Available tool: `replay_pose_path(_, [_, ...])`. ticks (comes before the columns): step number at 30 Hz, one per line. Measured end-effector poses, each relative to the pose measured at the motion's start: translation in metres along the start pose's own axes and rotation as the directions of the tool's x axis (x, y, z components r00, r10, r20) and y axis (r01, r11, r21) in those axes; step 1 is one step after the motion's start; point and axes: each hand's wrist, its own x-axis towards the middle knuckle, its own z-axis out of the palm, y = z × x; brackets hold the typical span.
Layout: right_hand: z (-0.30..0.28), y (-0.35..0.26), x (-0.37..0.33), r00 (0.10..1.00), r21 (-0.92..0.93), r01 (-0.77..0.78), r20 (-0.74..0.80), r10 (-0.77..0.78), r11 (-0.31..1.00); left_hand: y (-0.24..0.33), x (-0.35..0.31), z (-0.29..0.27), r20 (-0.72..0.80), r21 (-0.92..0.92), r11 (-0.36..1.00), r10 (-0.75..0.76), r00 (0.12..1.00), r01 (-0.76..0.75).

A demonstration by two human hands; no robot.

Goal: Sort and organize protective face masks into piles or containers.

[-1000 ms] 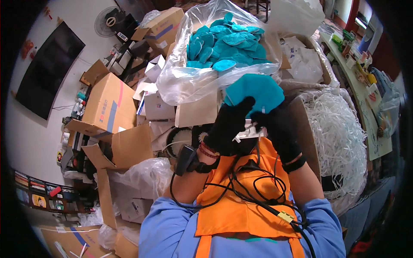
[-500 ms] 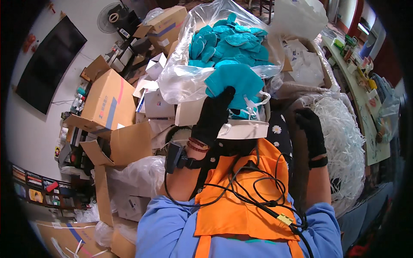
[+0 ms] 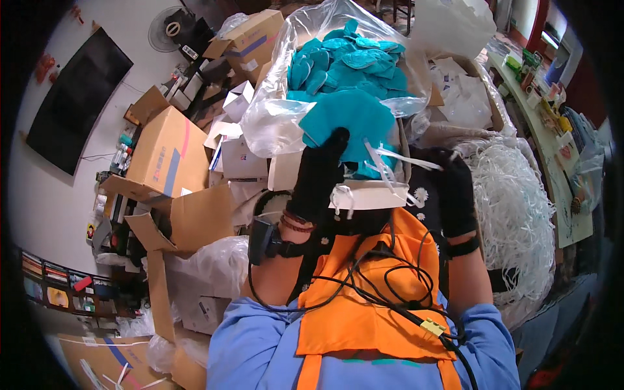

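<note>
In my black-gloved left hand point(image 3: 320, 175) is a teal face mask point(image 3: 354, 120), with the thumb pressed on its face. The mask is raised over an open white box point(image 3: 372, 197), in which more teal fabric shows. My right hand point(image 3: 455, 192), also in a black glove, is closed on a white strap point(image 3: 411, 158) that stretches to the mask's right side. Whether the strap is joined to the mask I cannot tell. Behind the box, a clear plastic bag point(image 3: 270, 120) is filled with a heap of teal masks point(image 3: 351, 62).
To the right lies a large bundle of white straps point(image 3: 513, 201). Open cardboard boxes point(image 3: 156, 156) crowd the left, and a lined carton point(image 3: 461, 97) stands at the back right. Black cables point(image 3: 374, 292) run across my orange apron point(image 3: 390, 325).
My right hand has moved left from beside the strap bundle and now holds a strap drawn out from the mask. The mask has shifted slightly left and turned.
</note>
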Motion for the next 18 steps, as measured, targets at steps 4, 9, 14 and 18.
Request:
replay_pose_path(4, [-0.035, 0.02, -0.001, 0.986, -0.367, 0.155, 0.111, -0.122, 0.917, 0.003, 0.003, 0.0, 0.051, -0.038, 0.993, -0.111, 0.993, 0.113])
replay_pose_path(9, [-0.016, -0.013, -0.002, 0.996, -0.132, 0.031, 0.082, -0.021, 0.991, -0.009, 0.006, 0.007, 0.088, 0.098, 0.995, -0.026, 0.996, 0.017])
replay_pose_path(14, [0.048, -0.026, -0.001, 0.963, -0.027, 0.126, 0.242, -0.116, 0.992, -0.012, 0.001, 0.014, 0.23, 0.462, 0.866, 0.093, 0.969, -0.193])
replay_pose_path(18, [0.052, -0.014, -0.015, 0.898, -0.439, 0.169, 0.437, 0.045, 0.882, -0.013, -0.007, 0.016, 0.246, 0.554, 0.798, 0.112, 0.963, -0.235])
